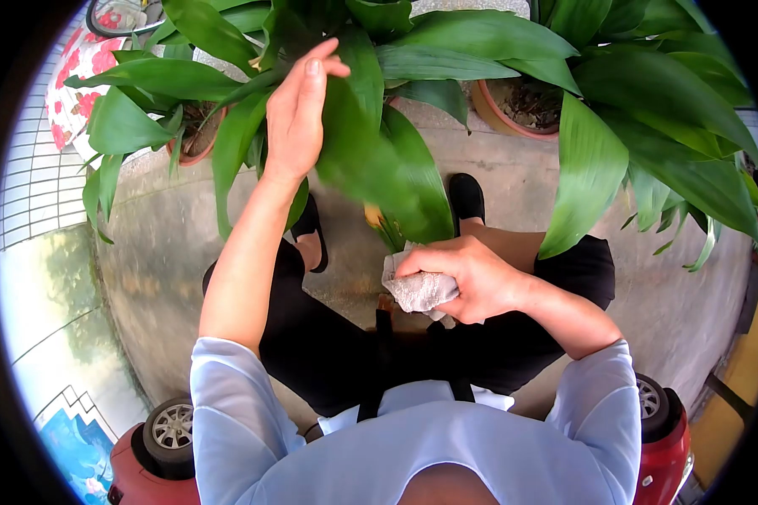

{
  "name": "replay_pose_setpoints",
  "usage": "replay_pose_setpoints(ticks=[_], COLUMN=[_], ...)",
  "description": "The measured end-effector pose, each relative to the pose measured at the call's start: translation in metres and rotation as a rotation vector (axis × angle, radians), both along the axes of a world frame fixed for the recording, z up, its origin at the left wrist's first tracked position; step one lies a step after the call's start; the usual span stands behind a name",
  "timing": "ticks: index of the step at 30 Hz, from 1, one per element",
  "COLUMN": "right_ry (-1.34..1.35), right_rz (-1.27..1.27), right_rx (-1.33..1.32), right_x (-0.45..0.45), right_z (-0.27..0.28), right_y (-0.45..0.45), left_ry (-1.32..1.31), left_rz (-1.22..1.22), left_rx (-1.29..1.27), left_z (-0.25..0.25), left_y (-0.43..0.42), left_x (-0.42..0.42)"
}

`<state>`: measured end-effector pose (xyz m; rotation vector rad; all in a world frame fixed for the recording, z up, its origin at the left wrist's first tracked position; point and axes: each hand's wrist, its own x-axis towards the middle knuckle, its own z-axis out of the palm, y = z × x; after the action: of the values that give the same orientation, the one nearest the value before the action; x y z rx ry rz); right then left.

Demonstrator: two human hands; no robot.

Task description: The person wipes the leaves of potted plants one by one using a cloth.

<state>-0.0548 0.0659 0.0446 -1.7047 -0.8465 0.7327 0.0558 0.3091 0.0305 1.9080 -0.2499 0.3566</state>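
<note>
My left hand (296,122) is raised among the broad green leaves of a potted plant, fingers stretched out and nothing visibly held. Right beside its palm hangs a large leaf (358,156), its lower part blurred. Lower down, in front of my knees, my right hand (484,273) is closed around a crumpled greyish cloth (419,289). Just above the cloth is the tip of another drooping leaf (421,189). A yellowed leaf piece (374,217) shows between the two hands.
Terracotta pots stand on the concrete floor (168,244): one pot (488,109) at the upper right, another pot (198,156) at the left. Long leaves (594,181) spread out on the right. A red floral cloth (80,84) is at the upper left. Red wheeled seat parts (156,463) flank me.
</note>
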Motion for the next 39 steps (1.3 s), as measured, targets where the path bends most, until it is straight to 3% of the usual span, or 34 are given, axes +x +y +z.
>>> replay_pose_setpoints(ticks=[6,9,14,15,16,19,23,27,29,30,31,36,39], right_ry=[0.048,0.083,0.322,0.406,0.631,0.857,0.616,0.446,0.419,0.609,0.460,0.063,-0.448], right_rz=[0.158,0.238,0.292,0.193,-0.006,-0.613,-0.923,-0.929,-0.863,-0.512,-0.909,-0.601,-0.282], right_rx=[0.064,0.151,0.312,0.305,0.506,0.675,0.696,0.910,1.033,1.246,0.926,0.437,0.282], right_x=[0.003,0.000,0.023,0.029,0.029,0.036,0.060,0.076,0.077,0.080,0.077,0.073,0.083], right_z=[0.008,0.012,0.001,0.003,-0.002,-0.002,0.000,0.007,0.011,0.012,0.015,-0.003,-0.020], right_y=[-0.001,0.002,-0.013,-0.023,-0.028,-0.037,-0.045,-0.060,-0.064,-0.062,-0.056,-0.017,0.036], left_ry=[0.434,0.537,0.654,0.708,0.761,0.839,0.898,0.960,0.989,1.005,1.020,1.064,1.030], left_rz=[-0.018,0.152,0.186,0.132,0.077,0.024,0.007,-0.048,-0.061,-0.071,-0.085,-0.080,-0.053], left_rx=[-0.058,-0.191,-0.451,-0.482,-0.514,-0.572,-0.603,-0.648,-0.658,-0.676,-0.685,-0.694,-0.725], left_z=[-0.006,-0.022,-0.015,-0.016,-0.016,-0.028,-0.035,-0.035,-0.029,-0.031,-0.033,-0.037,-0.037], left_y=[0.007,0.001,-0.015,-0.015,-0.015,-0.019,-0.026,-0.029,-0.032,-0.033,-0.033,-0.034,-0.035], left_x=[-0.007,-0.012,-0.015,-0.015,-0.014,-0.011,-0.011,-0.021,-0.028,-0.032,-0.036,-0.053,-0.064])
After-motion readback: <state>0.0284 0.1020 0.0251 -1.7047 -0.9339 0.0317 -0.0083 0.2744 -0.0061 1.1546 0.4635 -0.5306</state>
